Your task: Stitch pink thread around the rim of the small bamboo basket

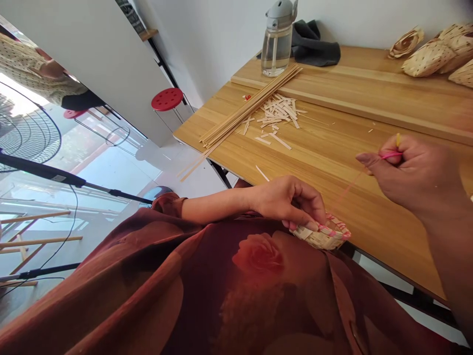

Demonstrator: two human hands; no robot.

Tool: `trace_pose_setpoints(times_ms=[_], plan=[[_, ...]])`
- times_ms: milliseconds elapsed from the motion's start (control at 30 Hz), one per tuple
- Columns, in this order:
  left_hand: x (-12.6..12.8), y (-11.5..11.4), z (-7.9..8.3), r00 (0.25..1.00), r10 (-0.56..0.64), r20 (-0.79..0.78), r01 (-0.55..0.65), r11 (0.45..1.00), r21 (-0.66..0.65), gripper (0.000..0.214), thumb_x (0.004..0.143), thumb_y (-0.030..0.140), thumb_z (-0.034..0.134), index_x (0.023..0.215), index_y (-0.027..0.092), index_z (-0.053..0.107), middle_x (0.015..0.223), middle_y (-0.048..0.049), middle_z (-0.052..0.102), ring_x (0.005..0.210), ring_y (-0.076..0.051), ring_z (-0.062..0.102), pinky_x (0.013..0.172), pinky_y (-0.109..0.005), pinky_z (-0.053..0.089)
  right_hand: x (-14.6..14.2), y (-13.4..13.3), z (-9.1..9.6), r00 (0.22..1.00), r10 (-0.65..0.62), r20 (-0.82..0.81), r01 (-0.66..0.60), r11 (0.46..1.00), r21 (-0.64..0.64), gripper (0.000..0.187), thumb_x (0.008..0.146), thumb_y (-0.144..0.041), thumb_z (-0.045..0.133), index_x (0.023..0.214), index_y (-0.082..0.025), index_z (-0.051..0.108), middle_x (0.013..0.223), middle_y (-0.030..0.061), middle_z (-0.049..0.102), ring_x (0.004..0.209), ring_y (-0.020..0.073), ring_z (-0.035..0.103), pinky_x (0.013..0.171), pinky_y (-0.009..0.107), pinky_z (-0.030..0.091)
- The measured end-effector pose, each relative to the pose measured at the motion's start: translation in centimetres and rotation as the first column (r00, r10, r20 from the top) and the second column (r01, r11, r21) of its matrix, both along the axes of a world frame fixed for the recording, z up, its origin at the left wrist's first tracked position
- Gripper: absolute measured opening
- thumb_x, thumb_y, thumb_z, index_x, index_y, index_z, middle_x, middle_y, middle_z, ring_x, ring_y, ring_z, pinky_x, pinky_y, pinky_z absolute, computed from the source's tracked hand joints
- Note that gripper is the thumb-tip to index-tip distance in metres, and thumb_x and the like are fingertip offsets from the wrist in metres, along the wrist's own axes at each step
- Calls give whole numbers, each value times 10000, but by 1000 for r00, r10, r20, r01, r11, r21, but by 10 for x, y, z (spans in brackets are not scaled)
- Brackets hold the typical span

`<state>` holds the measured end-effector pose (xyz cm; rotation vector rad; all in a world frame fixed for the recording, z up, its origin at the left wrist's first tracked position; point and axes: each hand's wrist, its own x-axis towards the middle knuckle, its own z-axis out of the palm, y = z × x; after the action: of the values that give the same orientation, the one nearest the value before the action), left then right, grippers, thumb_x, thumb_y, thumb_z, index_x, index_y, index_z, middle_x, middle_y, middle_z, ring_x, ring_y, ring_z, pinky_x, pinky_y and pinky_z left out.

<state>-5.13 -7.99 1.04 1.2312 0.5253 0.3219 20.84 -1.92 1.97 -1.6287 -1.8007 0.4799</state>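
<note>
My left hand (291, 201) is closed on a small woven straw basket (325, 235) with pink trim along its rim, held at the near edge of the wooden table (343, 158) over my lap. My right hand (414, 175) is raised to the right in a fist. It pinches a pink thread (389, 156), and a small yellow tip shows above the fingers. The thread runs taut down to the basket's rim.
A bundle of long thin straw strips (247, 109) and several cut scraps (279, 114) lie mid-table. A water bottle (277, 42), a dark cloth (314, 44) and woven straw pieces (432, 54) stand at the back. A red stool (167, 98) and a fan (25, 133) are at left.
</note>
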Motion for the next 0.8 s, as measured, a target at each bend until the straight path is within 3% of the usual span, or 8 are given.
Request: trace_pose_setpoints(times_ms=[33, 100, 167, 267, 333, 600, 800], plan=[[0, -1, 1, 1000, -1, 0, 1, 1000, -7, 247, 848, 295, 863, 978, 117, 751, 861, -49, 753, 679, -93, 676, 594, -184, 575, -5, 0, -1, 982, -10, -187, 5, 1000, -29, 496, 753, -334, 854, 654, -240, 377, 551, -67, 410, 542, 89, 434, 585, 325, 391], [0, -3, 2, 1000, 13, -9, -13, 1000, -19, 240, 848, 286, 863, 973, 125, 737, 855, -43, 750, 677, -95, 685, 603, -185, 586, -13, 0, 0, 819, -56, -571, -32, 989, -144, 586, 638, -339, 921, 665, -241, 343, 595, -70, 398, 570, 89, 466, 579, 308, 429], [-1, -4, 3, 999, 16, -32, -17, 999, -28, 239, 833, 278, 873, 956, 133, 729, 835, -33, 745, 673, -105, 700, 610, -196, 600, -19, -1, 5, 657, -112, -745, -123, 960, -253, 669, 526, -338, 973, 655, -232, 326, 610, -83, 327, 546, 60, 384, 510, 262, 364], [-2, -4, 4, 998, 0, -65, -1, 1000, -19, 202, 843, 270, 858, 912, 132, 728, 805, -26, 735, 658, -110, 707, 600, -203, 604, -23, -2, 12, 614, -137, -777, -212, 920, -330, 677, 546, -336, 975, 628, -220, 313, 596, -79, 258, 525, 50, 304, 445, 239, 153], [-1, -3, 4, 997, -19, -74, 20, 1000, 10, 183, 850, 261, 847, 898, 129, 731, 795, -24, 731, 646, -108, 701, 578, -197, 591, -26, -3, 13, 570, -140, -810, -248, 910, -332, 661, 592, -318, 971, 627, -217, 318, 589, -75, 256, 523, 54, 291, 452, 263, 86], [5, 0, 10, 993, -87, -76, 95, 990, 107, 258, 702, 236, 949, 826, 124, 751, 774, -11, 733, 591, -98, 639, 531, -213, 544, -47, -7, -11, 499, -176, -848, -310, 878, -365, 745, 540, -365, 1036, 657, -216, 316, 643, -83, 274, 553, 44, 281, 479, 247, 98], [4, -2, 14, 988, -137, -75, 150, 970, 194, 218, 748, 241, 915, 834, 132, 747, 786, -19, 752, 644, -123, 671, 611, -239, 569, -47, -10, -22, 491, -190, -850, -289, 885, -365, 813, 518, -416, 1039, 674, -223, 265, 671, -80, 273, 556, 49, 262, 463, 237, 96]])
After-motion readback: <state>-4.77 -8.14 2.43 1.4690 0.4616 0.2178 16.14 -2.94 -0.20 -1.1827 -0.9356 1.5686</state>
